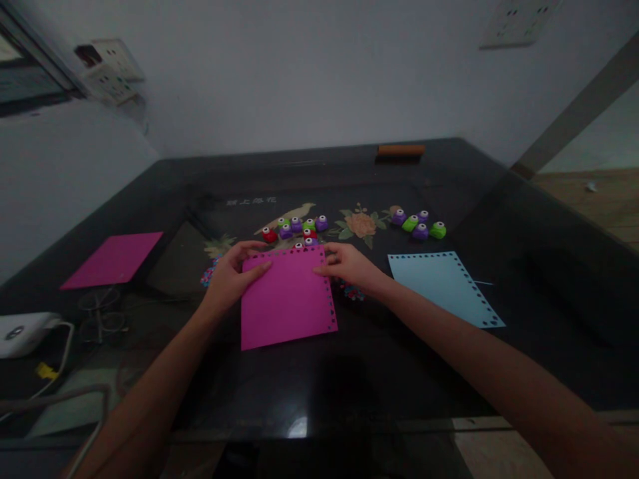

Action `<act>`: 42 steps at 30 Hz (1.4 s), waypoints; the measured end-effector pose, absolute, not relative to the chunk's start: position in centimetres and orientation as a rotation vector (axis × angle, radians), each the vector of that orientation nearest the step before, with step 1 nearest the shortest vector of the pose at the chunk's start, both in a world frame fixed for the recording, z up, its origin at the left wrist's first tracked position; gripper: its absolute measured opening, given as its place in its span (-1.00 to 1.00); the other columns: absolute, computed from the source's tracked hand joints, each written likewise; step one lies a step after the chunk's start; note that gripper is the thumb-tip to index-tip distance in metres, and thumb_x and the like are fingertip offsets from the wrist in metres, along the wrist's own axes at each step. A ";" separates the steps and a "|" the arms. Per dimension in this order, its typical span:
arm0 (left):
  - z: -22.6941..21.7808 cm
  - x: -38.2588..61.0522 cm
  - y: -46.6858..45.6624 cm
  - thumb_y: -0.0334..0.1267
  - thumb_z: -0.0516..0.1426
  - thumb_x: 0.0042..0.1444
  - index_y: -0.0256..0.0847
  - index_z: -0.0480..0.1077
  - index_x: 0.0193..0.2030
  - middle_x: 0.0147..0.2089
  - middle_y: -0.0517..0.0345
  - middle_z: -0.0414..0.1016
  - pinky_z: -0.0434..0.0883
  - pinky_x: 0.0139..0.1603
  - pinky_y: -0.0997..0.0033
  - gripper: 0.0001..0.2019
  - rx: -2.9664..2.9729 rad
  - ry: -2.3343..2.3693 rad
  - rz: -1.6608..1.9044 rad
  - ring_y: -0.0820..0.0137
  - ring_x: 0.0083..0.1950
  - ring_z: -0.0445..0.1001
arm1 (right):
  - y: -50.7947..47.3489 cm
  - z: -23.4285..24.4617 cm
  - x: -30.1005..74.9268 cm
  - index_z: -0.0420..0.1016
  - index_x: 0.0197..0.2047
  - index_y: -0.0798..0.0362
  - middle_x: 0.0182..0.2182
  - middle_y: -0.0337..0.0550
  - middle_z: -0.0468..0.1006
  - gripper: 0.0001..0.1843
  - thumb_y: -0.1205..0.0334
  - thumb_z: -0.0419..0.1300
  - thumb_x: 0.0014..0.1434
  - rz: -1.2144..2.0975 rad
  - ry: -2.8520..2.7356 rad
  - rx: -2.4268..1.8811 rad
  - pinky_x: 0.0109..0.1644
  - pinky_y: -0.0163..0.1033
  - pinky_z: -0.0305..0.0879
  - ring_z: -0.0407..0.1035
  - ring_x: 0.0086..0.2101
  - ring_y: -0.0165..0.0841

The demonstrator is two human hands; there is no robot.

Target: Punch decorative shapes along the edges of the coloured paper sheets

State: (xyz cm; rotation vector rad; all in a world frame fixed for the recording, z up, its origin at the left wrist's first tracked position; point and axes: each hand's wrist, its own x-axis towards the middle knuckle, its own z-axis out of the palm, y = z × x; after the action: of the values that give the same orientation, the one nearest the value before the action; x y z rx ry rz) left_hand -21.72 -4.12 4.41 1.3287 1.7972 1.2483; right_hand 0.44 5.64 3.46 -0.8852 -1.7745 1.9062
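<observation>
A pink sheet of paper (pixel 287 303) with shapes punched along its top and right edges is held up before me, over the dark table. My left hand (pixel 234 269) pinches its upper left corner, thumb on the front. At the upper right corner my right hand (pixel 349 266) grips it the same way, fingers behind. Just beyond the sheet lie several small red, green and purple eyed craft punches (pixel 295 225), some partly covered by it. Small coloured bits (pixel 352 291) show beneath my right hand, and more coloured bits (pixel 207 274) lie beside my left.
A light blue sheet (pixel 434 286) with punched edges lies on the right, several more punches (pixel 420 231) behind it. Another pink sheet (pixel 117 258) rests at the left, near a white device (pixel 27 332) with a cable. An orange-brown roll (pixel 401 150) sits at the table's back.
</observation>
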 end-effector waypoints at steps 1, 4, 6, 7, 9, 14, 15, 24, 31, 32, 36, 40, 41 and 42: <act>4.6 -21.5 -4.2 -0.11 0.31 -0.14 -0.20 0.38 -0.07 -0.32 0.20 0.44 0.35 -0.45 0.48 -0.53 1.279 1.792 1.267 0.40 -0.38 0.41 | 5.6 3.5 0.6 0.45 -0.19 0.13 -0.49 -0.22 0.51 -0.74 0.33 0.28 -0.01 1.939 -1.785 -0.871 -0.42 -0.30 0.23 0.35 -0.50 -0.43; 5.3 -20.8 -4.5 -0.16 0.32 -0.16 -0.18 0.38 -0.06 -0.32 0.21 0.44 0.34 -0.48 0.52 -0.53 1.150 1.767 1.331 0.43 -0.41 0.40 | 5.5 3.8 0.9 0.52 -0.30 0.13 -0.54 -0.22 0.50 -0.85 0.29 0.29 0.01 1.917 -1.852 -0.870 -0.49 -0.32 0.13 0.28 -0.55 -0.47; 5.4 -20.5 -4.7 -0.18 0.32 -0.15 -0.16 0.37 -0.04 -0.30 0.22 0.45 0.36 -0.48 0.53 -0.52 1.065 1.689 1.387 0.45 -0.42 0.41 | 5.5 4.1 1.1 0.53 -0.35 0.13 -0.58 -0.24 0.47 -0.89 0.29 0.29 0.01 1.875 -1.853 -0.886 -0.50 -0.32 0.08 0.23 -0.58 -0.49; 5.4 -20.5 -4.7 -0.18 0.31 -0.14 -0.14 0.37 -0.04 -0.28 0.22 0.47 0.37 -0.47 0.53 -0.53 1.021 1.629 1.407 0.45 -0.41 0.42 | 5.6 4.3 1.1 0.53 -0.38 0.12 -0.59 -0.25 0.46 -0.92 0.29 0.29 0.01 1.861 -1.838 -0.896 -0.51 -0.32 0.07 0.22 -0.59 -0.49; 4.9 -20.6 -4.7 -0.16 0.29 -0.09 -0.13 0.36 -0.03 -0.24 0.19 0.51 0.41 -0.43 0.49 -0.55 0.950 1.502 1.418 0.43 -0.40 0.46 | 5.8 4.7 1.2 0.52 -0.41 0.10 -0.60 -0.26 0.45 -0.94 0.30 0.29 0.01 1.847 -1.793 -0.919 -0.49 -0.31 0.09 0.22 -0.59 -0.49; 3.5 -20.8 -5.0 -0.08 0.28 -0.02 -0.19 0.42 -0.10 -0.30 0.15 0.57 0.44 -0.41 0.47 -0.63 0.965 1.380 1.282 0.40 -0.40 0.50 | 6.9 5.5 1.8 0.53 -0.39 0.10 -0.57 -0.25 0.48 -0.91 0.29 0.31 -0.03 1.740 -1.692 -0.944 -0.46 -0.31 0.11 0.26 -0.55 -0.47; 3.4 -20.7 -5.1 -0.07 0.27 -0.01 -0.21 0.44 -0.17 -0.37 0.16 0.57 0.42 -0.44 0.48 -0.67 1.004 1.382 1.224 0.41 -0.45 0.49 | 7.1 5.7 2.0 0.53 -0.39 0.10 -0.56 -0.24 0.48 -0.90 0.29 0.32 -0.03 1.700 -1.683 -0.948 -0.47 -0.31 0.10 0.25 -0.55 -0.47; 4.5 -19.0 -5.9 0.15 0.06 0.11 -0.29 0.47 -0.52 -0.78 0.22 0.32 0.20 -0.61 0.52 -0.49 1.382 1.386 0.797 0.51 -0.72 0.24 | 6.5 7.2 4.9 0.42 -0.53 0.06 -0.59 -0.27 0.39 -0.72 0.09 0.21 0.12 1.549 -1.721 -0.855 -0.43 -0.28 0.12 0.21 -0.56 -0.46; 5.0 -18.2 -6.5 0.07 0.01 0.19 -0.20 0.47 -0.56 -0.74 0.21 0.36 0.30 -0.48 0.45 -0.52 1.445 1.476 0.800 0.43 -0.64 0.33 | 3.2 6.1 8.7 0.49 -0.32 0.08 -0.45 -0.17 0.57 -0.76 0.06 0.18 0.16 1.700 -1.734 -1.008 -0.39 -0.29 0.26 0.39 -0.49 -0.43; 5.0 -18.1 -6.5 0.06 0.01 0.19 -0.20 0.47 -0.56 -0.74 0.21 0.37 0.31 -0.47 0.44 -0.53 1.448 1.489 0.795 0.42 -0.63 0.34 | 2.8 5.9 9.0 0.49 -0.31 0.08 -0.45 -0.17 0.57 -0.77 0.07 0.19 0.16 1.723 -1.717 -1.013 -0.39 -0.28 0.27 0.39 -0.49 -0.43; 4.9 -17.8 -6.5 0.05 0.00 0.18 -0.18 0.48 -0.56 -0.73 0.21 0.39 0.32 -0.48 0.44 -0.54 1.481 1.518 0.764 0.39 -0.62 0.37 | 2.1 5.2 9.3 0.49 -0.32 0.07 -0.45 -0.19 0.56 -0.82 0.12 0.21 0.14 1.755 -1.686 -1.044 -0.41 -0.30 0.26 0.37 -0.51 -0.46; 4.8 -17.5 -6.3 0.02 0.01 0.17 -0.18 0.48 -0.59 -0.71 0.18 0.41 0.33 -0.48 0.45 -0.55 1.497 1.527 0.727 0.40 -0.62 0.39 | 2.2 5.1 9.3 0.49 -0.33 0.07 -0.45 -0.19 0.56 -0.86 0.17 0.20 0.14 1.758 -1.692 -1.037 -0.45 -0.32 0.24 0.37 -0.52 -0.47; 4.8 -17.4 -6.3 0.02 0.02 0.17 -0.17 0.48 -0.59 -0.71 0.18 0.42 0.33 -0.48 0.45 -0.55 1.493 1.523 0.725 0.40 -0.62 0.39 | 2.2 5.1 9.3 0.49 -0.33 0.07 -0.46 -0.20 0.56 -0.86 0.18 0.21 0.13 1.749 -1.692 -1.035 -0.45 -0.33 0.24 0.36 -0.52 -0.47; 4.8 -17.3 -6.3 0.02 0.03 0.16 -0.17 0.48 -0.59 -0.71 0.18 0.42 0.33 -0.49 0.46 -0.56 1.484 1.521 0.724 0.40 -0.62 0.40 | 2.1 5.2 9.4 0.49 -0.34 0.07 -0.46 -0.20 0.55 -0.87 0.19 0.21 0.13 1.738 -1.695 -1.038 -0.45 -0.33 0.24 0.36 -0.52 -0.47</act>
State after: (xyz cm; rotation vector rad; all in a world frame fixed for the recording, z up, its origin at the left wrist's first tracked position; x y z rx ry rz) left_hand -17.30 -6.31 4.83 1.4839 1.5209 0.7238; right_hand 9.36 2.15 5.21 -1.0376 -1.6955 1.7380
